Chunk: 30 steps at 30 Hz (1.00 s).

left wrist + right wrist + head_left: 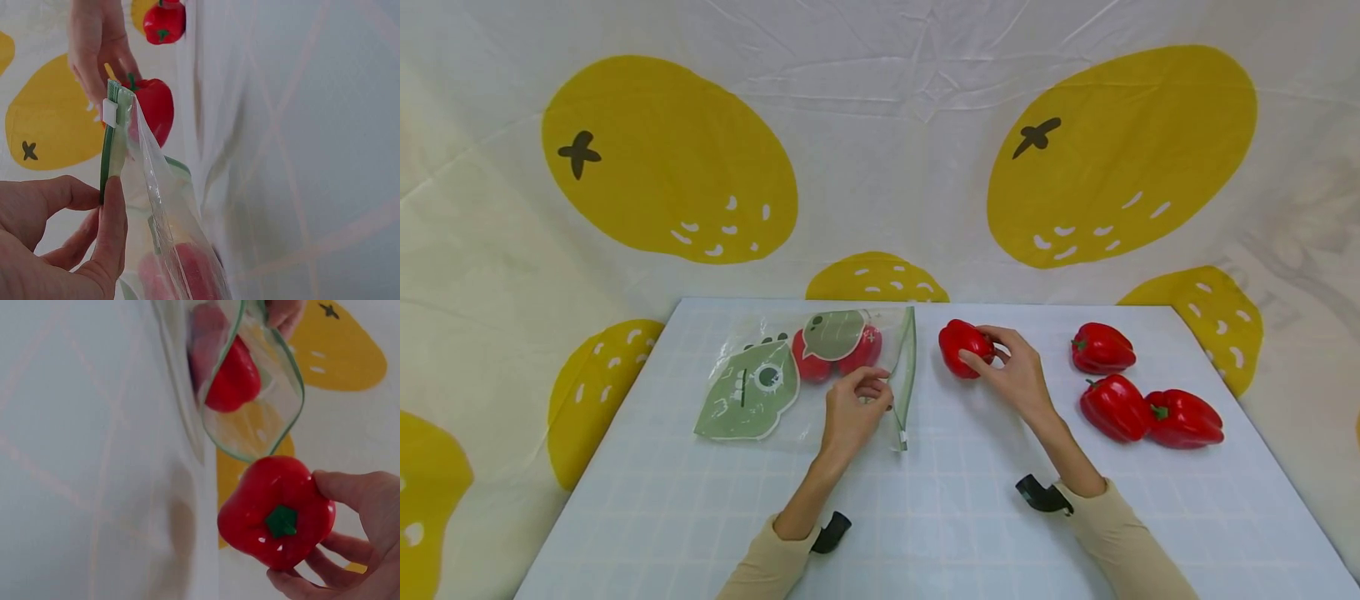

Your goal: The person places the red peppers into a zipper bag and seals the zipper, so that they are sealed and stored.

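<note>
My left hand (852,412) pinches the green zip edge (107,156) of a clear zip bag (748,392) printed with a green cartoon face. A white slider (110,113) sits on that edge, and the mouth gapes in the right wrist view. Red bell peppers (859,350) lie inside the bag, partly hidden by the print. To the right of the mouth, my right hand (1021,377) holds another red bell pepper (960,347) between thumb and fingers. Its green stem (281,520) faces the right wrist camera.
Three more red bell peppers lie on the right of the white table (955,517): one at the back (1103,347), and two side by side, a left one (1115,407) and a right one (1187,419). A fruit-patterned cloth (880,183) hangs behind the table.
</note>
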{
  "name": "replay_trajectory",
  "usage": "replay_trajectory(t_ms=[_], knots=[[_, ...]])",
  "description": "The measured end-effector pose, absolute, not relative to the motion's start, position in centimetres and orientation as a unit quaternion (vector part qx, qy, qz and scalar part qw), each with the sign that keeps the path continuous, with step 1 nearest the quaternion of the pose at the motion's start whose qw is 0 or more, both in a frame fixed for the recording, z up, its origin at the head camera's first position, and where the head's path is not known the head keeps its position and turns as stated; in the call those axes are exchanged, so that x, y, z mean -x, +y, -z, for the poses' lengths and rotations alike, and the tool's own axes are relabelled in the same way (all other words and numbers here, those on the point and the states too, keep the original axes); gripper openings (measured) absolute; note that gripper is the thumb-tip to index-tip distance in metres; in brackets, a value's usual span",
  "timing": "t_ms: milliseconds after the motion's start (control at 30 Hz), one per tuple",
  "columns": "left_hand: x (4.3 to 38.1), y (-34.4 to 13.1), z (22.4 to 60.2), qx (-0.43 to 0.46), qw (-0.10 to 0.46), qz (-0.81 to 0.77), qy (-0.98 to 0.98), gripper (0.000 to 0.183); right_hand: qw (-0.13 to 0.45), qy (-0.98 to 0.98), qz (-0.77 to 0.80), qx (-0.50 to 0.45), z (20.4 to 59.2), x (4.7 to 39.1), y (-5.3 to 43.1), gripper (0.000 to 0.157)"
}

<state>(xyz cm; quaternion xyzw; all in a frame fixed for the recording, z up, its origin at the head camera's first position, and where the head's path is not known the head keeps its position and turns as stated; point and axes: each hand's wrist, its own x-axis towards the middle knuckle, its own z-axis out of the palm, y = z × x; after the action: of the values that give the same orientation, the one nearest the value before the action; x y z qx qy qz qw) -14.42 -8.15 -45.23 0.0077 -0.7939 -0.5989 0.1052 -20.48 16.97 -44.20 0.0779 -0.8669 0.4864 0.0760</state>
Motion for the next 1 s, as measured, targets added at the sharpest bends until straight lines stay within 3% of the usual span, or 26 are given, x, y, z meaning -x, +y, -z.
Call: replay_trajectory(t_ms=[433, 1000], knots=[[14.4, -8.1, 45.2, -0.014, 0.105, 0.595, -0.797, 0.014, 0.064, -0.853, -0.506, -0.107, 44.8, 20.9, 14.4, 0.059], [14.3, -8.0, 45.1, -0.008, 0.111, 0.598, -0.794, 0.013, -0.004, -0.844, -0.522, -0.123, 45.2, 21.3, 11.8, 0.057]])
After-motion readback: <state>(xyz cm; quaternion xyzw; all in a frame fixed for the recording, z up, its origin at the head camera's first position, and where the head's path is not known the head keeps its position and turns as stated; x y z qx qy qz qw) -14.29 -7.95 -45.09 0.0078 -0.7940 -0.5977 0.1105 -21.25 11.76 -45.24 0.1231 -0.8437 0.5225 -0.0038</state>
